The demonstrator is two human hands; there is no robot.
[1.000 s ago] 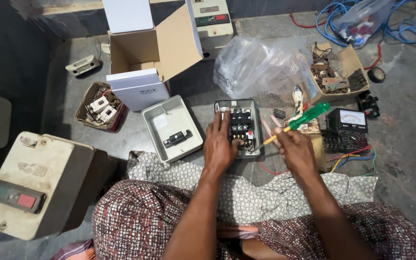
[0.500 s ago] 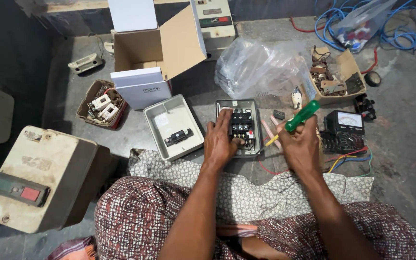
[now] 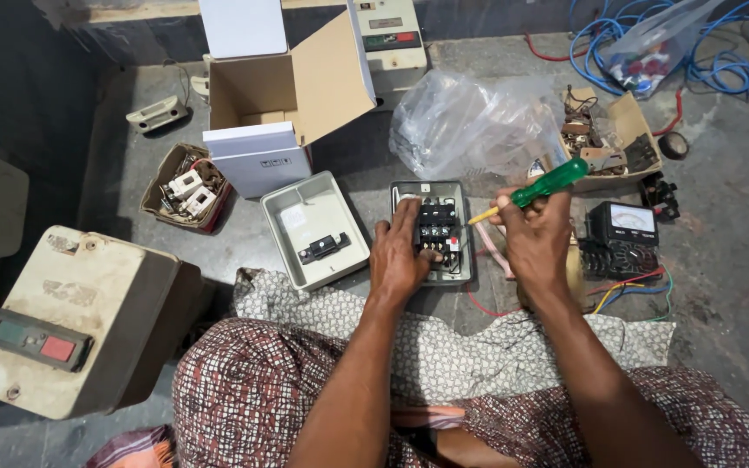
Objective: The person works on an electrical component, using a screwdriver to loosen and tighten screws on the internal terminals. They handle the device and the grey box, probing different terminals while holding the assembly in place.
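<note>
Open cardboard box (image 3: 283, 95), grey lid (image 3: 314, 227), clear plastic bag (image 3: 470, 126), multimeter (image 3: 621, 238), blue cable (image 3: 721, 61), big switch box w/ red btn (image 3: 75, 321)

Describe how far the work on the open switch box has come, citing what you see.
Done: the grey cover lies off beside the switch box. In hand: left hand steadies the box; right hand holds a green screwdriver tipped towards it. Left: the cover is not yet refitted.

The screwdriver (image 3: 541, 186) has a bright green handle and a yellow shaft. The open switch box (image 3: 433, 227) is grey with black parts inside; its lid (image 3: 315, 228), to the left, is pale grey-green. Far right lies a coil of blue cable (image 3: 604, 52). The near-left casing (image 3: 80, 316) is cream with one green and one red button. The lap cloth (image 3: 253, 381) is maroon-and-white check.
</note>
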